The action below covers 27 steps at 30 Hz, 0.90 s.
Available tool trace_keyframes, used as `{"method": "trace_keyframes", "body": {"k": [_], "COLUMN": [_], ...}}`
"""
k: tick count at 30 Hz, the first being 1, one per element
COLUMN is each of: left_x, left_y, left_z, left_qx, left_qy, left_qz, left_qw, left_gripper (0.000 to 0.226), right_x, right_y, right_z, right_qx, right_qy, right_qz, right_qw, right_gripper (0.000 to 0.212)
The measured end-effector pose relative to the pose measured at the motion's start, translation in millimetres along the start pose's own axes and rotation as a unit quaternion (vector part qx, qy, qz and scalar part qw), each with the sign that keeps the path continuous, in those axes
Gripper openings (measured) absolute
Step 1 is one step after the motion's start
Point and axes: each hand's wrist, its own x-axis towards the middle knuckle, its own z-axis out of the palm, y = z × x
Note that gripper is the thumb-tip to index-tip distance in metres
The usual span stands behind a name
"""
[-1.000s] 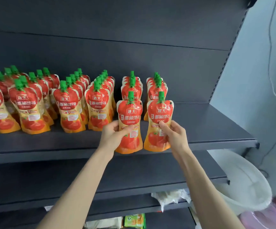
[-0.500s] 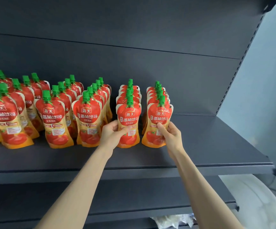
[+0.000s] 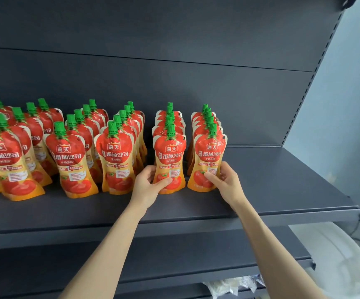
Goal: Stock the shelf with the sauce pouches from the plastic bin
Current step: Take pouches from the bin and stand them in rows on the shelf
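The left hand (image 3: 150, 185) has its grip closed round the lower waist of a red-and-orange stand-up sauce pouch with a green screw cap (image 3: 170, 157), thumb across the front and fingers behind. The right hand (image 3: 227, 182) grips a matching second pouch (image 3: 209, 158) the same way, low on its right edge. Both pouches stand upright and seem to rest on the dark grey metal shelf (image 3: 282, 186). Each heads its own file of like pouches running back toward the dark rear panel (image 3: 196, 87), labels facing out. Holding low, near the base, probably keeps the soft bodies from buckling and lets each be squared against the one behind. The two files stand slightly apart from each other and from the fuller rows of pouches (image 3: 114, 160) to the left, which suggests separate lanes kept tidy for display. The white plastic bin (image 3: 336, 266) sits below to the right; its contents are hidden, so what remains cannot be judged.
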Motion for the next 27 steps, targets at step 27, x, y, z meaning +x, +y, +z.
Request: {"method": "trace_keyframes", "body": {"k": [27], "left_x": [-0.9], "left_y": [-5.8], "left_z": [1.9], "left_qx": [0.023], "left_qy": [0.021], "left_qz": [0.032], "left_qw": [0.999], "left_gripper": [0.031], "right_x": [-3.1], "right_y": [5.4], "right_z": [0.5], "right_qx": [-0.070], "right_qy": [0.003], "right_qz": [0.009], "right_qw": [0.998], "right_gripper": [0.033]}}
